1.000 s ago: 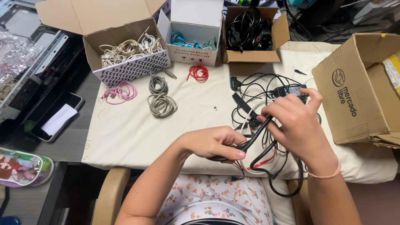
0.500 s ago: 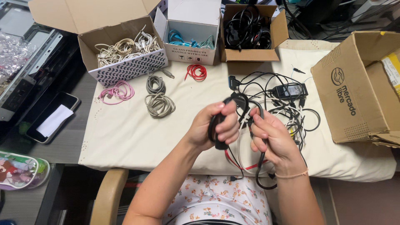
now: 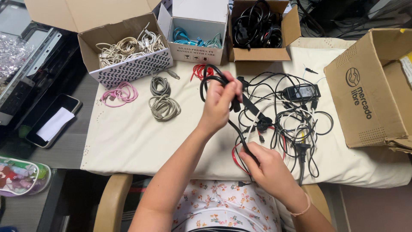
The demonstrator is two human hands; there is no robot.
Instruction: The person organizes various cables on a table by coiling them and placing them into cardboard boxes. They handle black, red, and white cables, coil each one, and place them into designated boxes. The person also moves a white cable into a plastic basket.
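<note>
My left hand (image 3: 219, 103) is raised over the table's middle and grips a coiled loop of a thick black cable (image 3: 210, 77). The same cable runs down and to the right into my right hand (image 3: 266, 165), which pinches it near the table's front edge. Just right of both hands lies a tangle of black, white and red cables (image 3: 292, 120) with a black power adapter (image 3: 302, 91) on top.
At the back stand a box of beige cables (image 3: 128, 47), a white box of teal cables (image 3: 195, 41) and a box of black cables (image 3: 257, 28). Pink (image 3: 120, 93), grey (image 3: 162, 101) and red (image 3: 199, 71) coils lie on the cloth. A large cardboard box (image 3: 369, 90) sits right; a phone (image 3: 53, 120) left.
My left hand has risen and moved away from me with the coil of black cable. My right hand has dropped toward the front edge, sliding down the cable's length.
</note>
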